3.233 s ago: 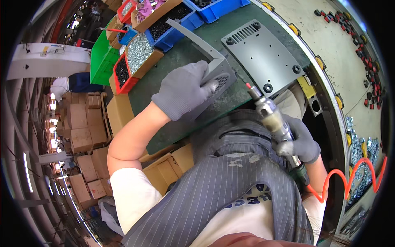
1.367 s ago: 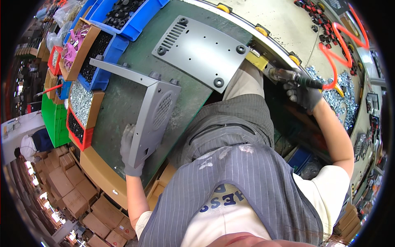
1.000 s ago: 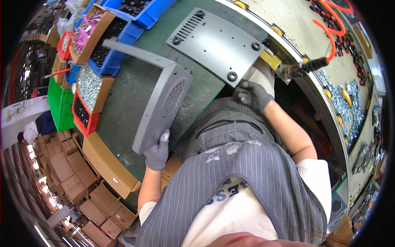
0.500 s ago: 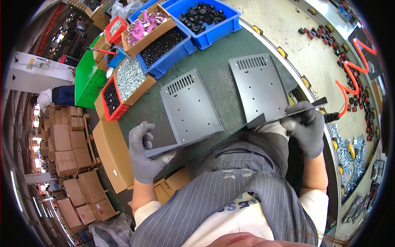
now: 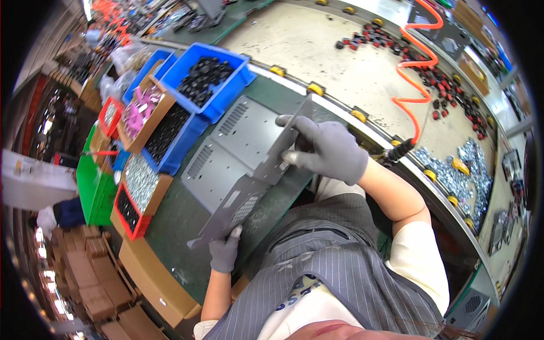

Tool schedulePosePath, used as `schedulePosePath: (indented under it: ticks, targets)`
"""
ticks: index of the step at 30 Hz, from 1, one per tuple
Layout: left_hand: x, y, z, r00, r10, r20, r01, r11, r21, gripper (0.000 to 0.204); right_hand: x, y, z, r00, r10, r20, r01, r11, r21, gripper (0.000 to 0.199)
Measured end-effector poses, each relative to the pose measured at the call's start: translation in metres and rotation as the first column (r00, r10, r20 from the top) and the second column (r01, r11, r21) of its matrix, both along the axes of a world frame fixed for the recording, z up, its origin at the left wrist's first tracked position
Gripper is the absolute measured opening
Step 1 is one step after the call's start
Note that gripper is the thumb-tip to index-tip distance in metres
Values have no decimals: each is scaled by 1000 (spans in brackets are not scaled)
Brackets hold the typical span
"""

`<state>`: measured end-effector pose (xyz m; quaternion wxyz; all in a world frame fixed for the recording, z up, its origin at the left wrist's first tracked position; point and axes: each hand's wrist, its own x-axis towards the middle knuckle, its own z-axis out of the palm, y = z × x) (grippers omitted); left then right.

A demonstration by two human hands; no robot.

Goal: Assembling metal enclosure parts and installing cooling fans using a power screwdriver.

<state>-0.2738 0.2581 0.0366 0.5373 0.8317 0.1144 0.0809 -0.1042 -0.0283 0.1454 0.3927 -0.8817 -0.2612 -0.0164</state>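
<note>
Two grey sheet-metal panels with slots, small holes and upright near flanges lie side by side on the green worktable (image 5: 170, 245). My gloved right hand (image 5: 334, 150) pinches the flange of the right panel (image 5: 249, 131) between thumb and fingers. At the near left corner of the left panel (image 5: 211, 177), my gloved left hand (image 5: 224, 253) has its thumb up against the flange; its other fingers are mostly hidden. The panels' inner edges meet or nearly meet. A mesh-like vent pattern shows in the left panel's flange.
Beyond the panels stand blue bins (image 5: 209, 85) of black parts, a carton (image 5: 148, 116) of pink parts and a box (image 5: 146, 175) of silver screws. A conveyor edge with yellow rollers (image 5: 358, 115) runs along the right. An orange coiled hose (image 5: 416, 76) hangs over it.
The right panel has come leftward against the left one, my right hand moving with it. My left hand is now lower at the left panel's corner. The whole view has shifted.
</note>
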Motion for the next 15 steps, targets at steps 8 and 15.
schedulePosePath:
  ticks: [8,15]
  targets:
    - [2,-9,-23,993,-3,116,-27,965,261,43,25,-205,-7,609,-749,261,289,516,807,30]
    - [4,-5,-38,988,28,150,-122,741,661,65,204,-227,-129,834,-260,487,473,791,-388,52]
